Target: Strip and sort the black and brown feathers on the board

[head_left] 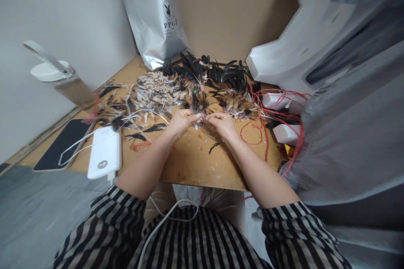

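Near the middle of the brown table (205, 164), my left hand (184, 120) is closed on the lower end of a bunch of brown and black feathers (197, 100), which points away from me. Close on its right, my right hand (220, 123) pinches at the base of the same bunch; whatever lies between those fingertips is too small to make out. Behind the hands lie a heap of speckled pale feathers (154, 92), black feathers (227, 76) and a pile of brown feathers (241, 104).
A white power bank (105, 151) and a dark phone (61, 145) lie at the left, with white cables. Behind stands a silver bag (154, 17); a lidded cup (71, 86) is far left. Red string (265, 134) tangles around white blocks (286, 133) at right, beside grey fabric (353, 134).
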Demonstrator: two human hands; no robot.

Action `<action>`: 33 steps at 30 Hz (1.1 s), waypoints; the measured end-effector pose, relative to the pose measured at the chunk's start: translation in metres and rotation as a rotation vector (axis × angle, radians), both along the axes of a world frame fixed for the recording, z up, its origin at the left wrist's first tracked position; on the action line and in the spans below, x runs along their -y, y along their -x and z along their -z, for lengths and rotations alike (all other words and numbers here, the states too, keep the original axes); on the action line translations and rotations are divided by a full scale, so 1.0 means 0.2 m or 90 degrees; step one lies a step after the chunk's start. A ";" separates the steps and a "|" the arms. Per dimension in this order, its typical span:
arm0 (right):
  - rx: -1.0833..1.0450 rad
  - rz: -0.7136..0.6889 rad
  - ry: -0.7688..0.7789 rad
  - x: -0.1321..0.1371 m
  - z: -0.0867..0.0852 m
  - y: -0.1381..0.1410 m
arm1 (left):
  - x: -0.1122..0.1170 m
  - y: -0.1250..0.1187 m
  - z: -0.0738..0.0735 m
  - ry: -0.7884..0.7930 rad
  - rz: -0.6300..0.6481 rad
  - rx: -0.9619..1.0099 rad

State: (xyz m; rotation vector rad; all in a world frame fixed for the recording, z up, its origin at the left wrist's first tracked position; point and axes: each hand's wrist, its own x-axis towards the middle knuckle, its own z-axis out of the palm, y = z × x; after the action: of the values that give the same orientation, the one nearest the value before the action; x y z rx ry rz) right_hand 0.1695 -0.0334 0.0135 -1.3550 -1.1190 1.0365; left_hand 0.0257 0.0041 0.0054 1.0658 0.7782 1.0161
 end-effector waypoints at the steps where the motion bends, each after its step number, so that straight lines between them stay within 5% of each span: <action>1: -0.012 -0.006 0.002 0.00 0.00 0.00 | 0.00 0.00 -0.01 0.013 0.006 0.017; 7: -0.077 -0.009 0.004 -0.01 0.01 0.00 | -0.02 0.04 -0.01 0.061 0.039 0.082; 11: -0.233 -0.025 0.005 -0.03 0.00 -0.05 | -0.03 0.06 -0.02 0.074 0.042 0.097; 18: -0.603 -0.028 -0.064 -0.05 -0.10 -0.30 | -0.03 0.10 -0.06 0.099 0.026 0.133; 22: -0.669 0.033 -0.132 -0.06 -0.12 -0.45 | -0.03 0.13 -0.08 0.109 0.066 0.131; 26: -0.545 -0.082 -0.131 -0.03 -0.13 -0.48 | -0.03 0.14 -0.08 0.104 0.087 0.138; 33: 0.050 -0.562 0.106 0.12 -0.17 -0.28 | -0.03 0.14 -0.08 0.086 0.069 0.168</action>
State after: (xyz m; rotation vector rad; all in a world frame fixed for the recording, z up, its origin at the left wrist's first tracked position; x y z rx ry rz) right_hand 0.2246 -0.0565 0.0466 -1.0169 -1.7877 1.7368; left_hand -0.0018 0.0104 0.0219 0.8298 0.5593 0.9735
